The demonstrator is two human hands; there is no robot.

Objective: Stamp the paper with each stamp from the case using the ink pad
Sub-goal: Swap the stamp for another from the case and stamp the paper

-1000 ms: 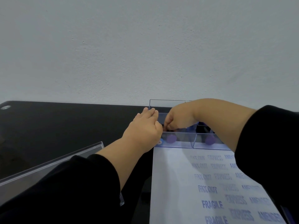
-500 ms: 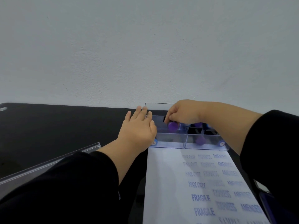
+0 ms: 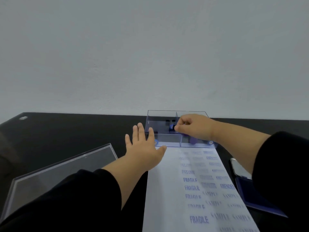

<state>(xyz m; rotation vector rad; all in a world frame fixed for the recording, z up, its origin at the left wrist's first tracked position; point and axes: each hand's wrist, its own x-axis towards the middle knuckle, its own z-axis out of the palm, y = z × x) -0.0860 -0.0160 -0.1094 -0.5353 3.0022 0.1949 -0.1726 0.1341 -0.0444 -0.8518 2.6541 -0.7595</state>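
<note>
Paper (image 3: 167,190): white sheet at the near edge of the tabletop (image 3: 66,131), bottom cut off by the frame; blue imprints in 3 columns, "FRAGILE", "FAX OUT" and "AMENDED" legible, the rest blurred. Ink pad (image 3: 254,195): blue, open, just right of the paper, largely hidden by the right sleeve. Case lid (image 3: 63,171): clear, toward the near left corner, partly covered by the left sleeve. Left hand (image 3: 143,153): fingers straight and spread, holding nothing, thumb touching the paper's far left corner, fingertips against the case's left wall. Case (image 3: 167,141): clear, partitioned, touching the paper's far edge near the tabletop's far edge; dark and purple stamps inside, number indistinct. Right hand (image 3: 194,128): over the case, fingers curled, pinching a stamp (image 3: 172,127) with a dark-blue top; its lower part is hidden.
</note>
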